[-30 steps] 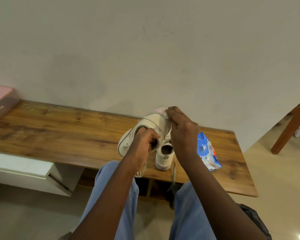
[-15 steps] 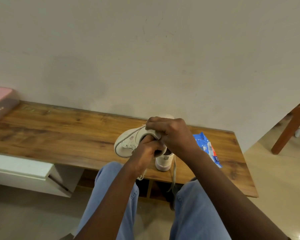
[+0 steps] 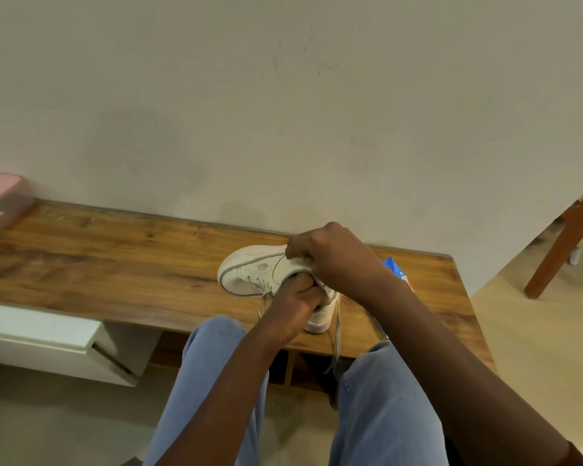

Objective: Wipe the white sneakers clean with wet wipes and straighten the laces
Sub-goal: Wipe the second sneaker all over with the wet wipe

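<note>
Head view: at centre frame the left hand (image 3: 293, 307) grips the sneaker (image 3: 249, 274) at its opening, with the toe pointing left and the shoe tipped on its side just above the counter (image 3: 115, 264). The right hand (image 3: 334, 257) curls over its upper rim (whether a wipe lies beneath, I cannot tell). The second sneaker (image 3: 322, 319) stands below, and a lace (image 3: 336, 334) dangles past the counter edge. The shoe is probably light and soft-sided, so sole and heel should give the firmest hold.
</note>
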